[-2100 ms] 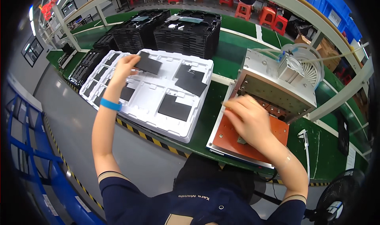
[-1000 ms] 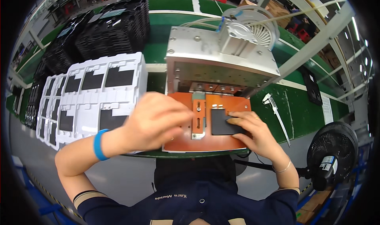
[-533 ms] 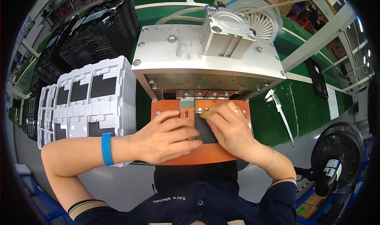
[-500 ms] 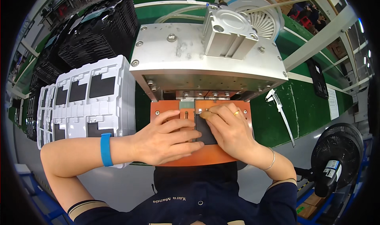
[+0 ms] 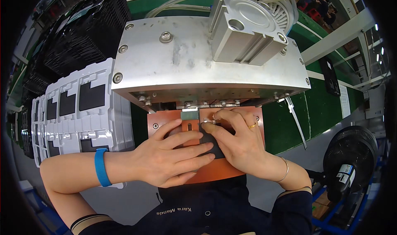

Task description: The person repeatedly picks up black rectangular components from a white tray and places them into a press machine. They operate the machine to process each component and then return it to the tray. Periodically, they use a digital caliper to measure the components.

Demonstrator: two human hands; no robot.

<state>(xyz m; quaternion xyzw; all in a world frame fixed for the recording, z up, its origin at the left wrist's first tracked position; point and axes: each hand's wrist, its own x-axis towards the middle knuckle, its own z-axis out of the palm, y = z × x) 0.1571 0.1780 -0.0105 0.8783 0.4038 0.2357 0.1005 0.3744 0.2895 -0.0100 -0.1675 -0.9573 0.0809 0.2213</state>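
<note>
An orange fixture plate lies under both hands, in front of a silver metal press. On it sits a thin dark flat piece, partly covered by my fingers. My left hand is open, its fingers spread over the plate and the fingertips resting at the dark piece's left side. My right hand pinches at the upper edge of the dark piece. What its thumb and index finger hold is too small and hidden to name. A grey-green block is set in the plate above the left fingers.
The silver press overhangs the plate's far edge, with a square metal cylinder on top. White trays with dark flat pieces stand at left, stacked black trays behind. Calipers lie right; a black fan stands nearby.
The view has shifted closer, so the press appears larger. My hands keep nearly the same places on the fixture; the right fingers still pinch at the dark piece's upper edge.
</note>
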